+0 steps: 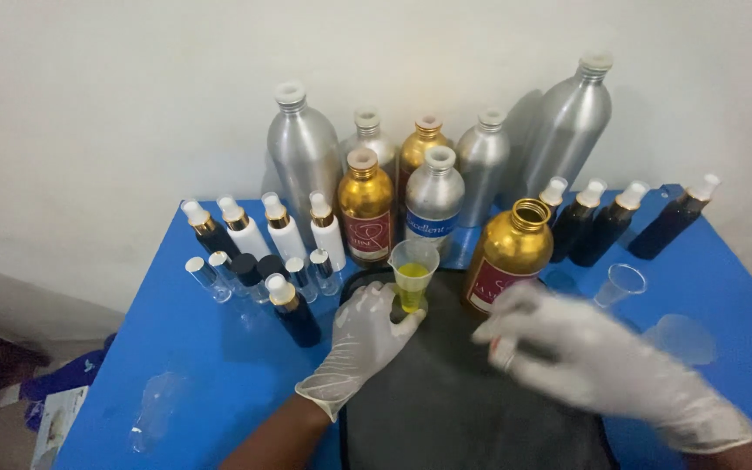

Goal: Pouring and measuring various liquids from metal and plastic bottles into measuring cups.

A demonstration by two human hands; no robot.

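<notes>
My left hand (365, 341), in a white glove, grips the base of a small clear measuring cup (412, 273) holding yellow liquid, upright on a black mat (454, 409). My right hand (585, 352), also gloved and blurred by motion, hovers just in front of an open gold bottle (508, 252) with a red label; its fingers seem closed around a small object I cannot make out.
Tall silver and gold metal bottles (305, 148) line the wall at the back of the blue table (176, 348). Small white and dark spray bottles (245, 231) stand left; dark ones (607, 222) stand right. An empty clear cup (620, 285) sits right of the gold bottle.
</notes>
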